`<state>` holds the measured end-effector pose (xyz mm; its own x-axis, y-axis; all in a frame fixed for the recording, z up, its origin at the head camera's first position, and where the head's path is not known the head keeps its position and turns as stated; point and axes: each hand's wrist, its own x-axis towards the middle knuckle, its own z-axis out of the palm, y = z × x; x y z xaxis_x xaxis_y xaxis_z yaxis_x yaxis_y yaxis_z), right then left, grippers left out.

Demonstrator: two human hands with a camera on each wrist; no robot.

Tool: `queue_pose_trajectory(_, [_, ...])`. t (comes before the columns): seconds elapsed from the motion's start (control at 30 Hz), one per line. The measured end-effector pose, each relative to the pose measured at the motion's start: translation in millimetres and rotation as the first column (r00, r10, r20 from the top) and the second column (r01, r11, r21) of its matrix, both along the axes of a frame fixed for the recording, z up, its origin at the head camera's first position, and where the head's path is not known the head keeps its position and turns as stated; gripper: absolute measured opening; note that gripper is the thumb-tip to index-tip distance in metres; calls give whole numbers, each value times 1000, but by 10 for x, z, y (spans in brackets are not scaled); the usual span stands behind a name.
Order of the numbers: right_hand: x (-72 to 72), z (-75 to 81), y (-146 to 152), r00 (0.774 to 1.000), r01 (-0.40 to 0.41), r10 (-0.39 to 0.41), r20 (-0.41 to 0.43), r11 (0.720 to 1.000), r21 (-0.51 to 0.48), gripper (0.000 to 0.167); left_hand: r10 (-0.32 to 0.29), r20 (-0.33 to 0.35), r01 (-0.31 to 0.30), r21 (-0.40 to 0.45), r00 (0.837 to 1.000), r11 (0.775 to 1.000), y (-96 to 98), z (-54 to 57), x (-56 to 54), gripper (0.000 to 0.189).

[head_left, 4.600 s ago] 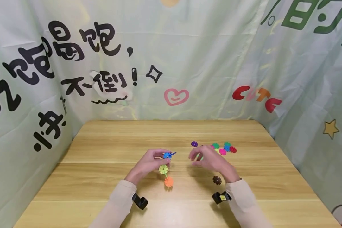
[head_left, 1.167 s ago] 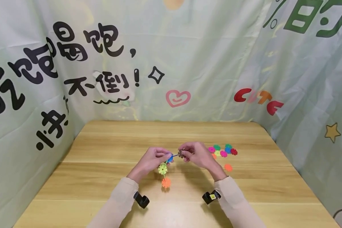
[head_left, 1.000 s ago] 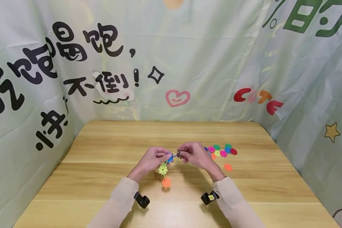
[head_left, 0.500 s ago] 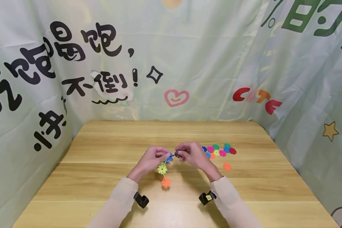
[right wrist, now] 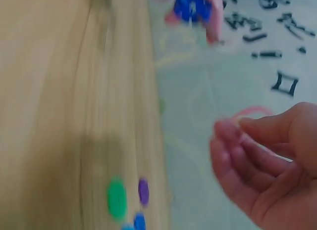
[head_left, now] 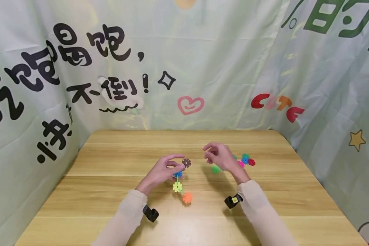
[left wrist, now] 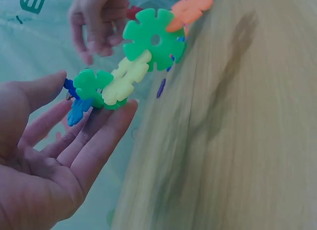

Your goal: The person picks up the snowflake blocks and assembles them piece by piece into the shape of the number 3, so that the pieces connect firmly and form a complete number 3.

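Observation:
My left hand (head_left: pixel 160 172) pinches a chain of interlocking snowflake discs between thumb and fingers, above the table. At its upper end stands a brown snowflake disc (head_left: pixel 186 163), with a blue disc (head_left: pixel 177 174) by the fingers. Below hang a yellow disc (head_left: pixel 177 187) and an orange disc (head_left: pixel 187 198). The left wrist view shows a large green disc (left wrist: pixel 141 37) and a pale yellow disc (left wrist: pixel 124 81) in the chain. My right hand (head_left: pixel 222 159) hovers to the right, fingers loosely bent, holding nothing. It partly hides the loose discs behind it.
On the wooden table (head_left: pixel 126 147), a loose green disc (head_left: pixel 215 169) lies below the right hand. Farther right are a blue disc (head_left: pixel 245 160), a red disc (head_left: pixel 251 162) and a pink disc (head_left: pixel 241 164). A printed cloth (head_left: pixel 227 68) hangs around the table.
My right hand has let go of the brown disc and moved right and away. The brown disc stays on the chain at my left hand, and the chain's lower end has swung slightly right.

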<state>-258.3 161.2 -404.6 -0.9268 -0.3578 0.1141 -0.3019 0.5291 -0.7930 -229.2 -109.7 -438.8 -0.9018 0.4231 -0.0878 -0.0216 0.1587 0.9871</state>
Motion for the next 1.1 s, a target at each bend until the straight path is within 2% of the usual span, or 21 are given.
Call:
queue_pose_trajectory(0.1, [-82,-24,141,1000,7,-6,-11,988,157,16,-13,-15,13,0,1000,1000,-30,-19,-7,45])
queue_pose_trajectory(0.23, [-144,-110,234,1000,-19,27,-16,938,346,12,-16,-17,15,-9,1000,1000,-51,-41,-1,46])
queue_pose_trajectory(0.37, [-151,-236,260,998,-19,42,-43,899,438,14,-13,-9,13,-5,1000,1000,-58,-59,7,47])
queue_pose_trajectory(0.5, [-136,-319,267,998,-8,33,-47,889,458,20,-16,-10,16,0,1000,1000,-56,-73,3,48])
queue_pose_trajectory(0.6, [-128,-332,265,998,-20,45,-43,889,456,20,-15,-16,15,1,1000,1000,-50,-88,-1,50])
queue_pose_trajectory(0.77, [-109,-325,259,997,-64,79,-15,890,451,15,2,-6,-2,5,1000,1000,-40,-100,14,48])
queue_pose_trajectory(1.1, [-46,-295,215,993,-117,106,49,885,451,11,-2,-10,2,9,1000,1000,-44,-97,43,46])
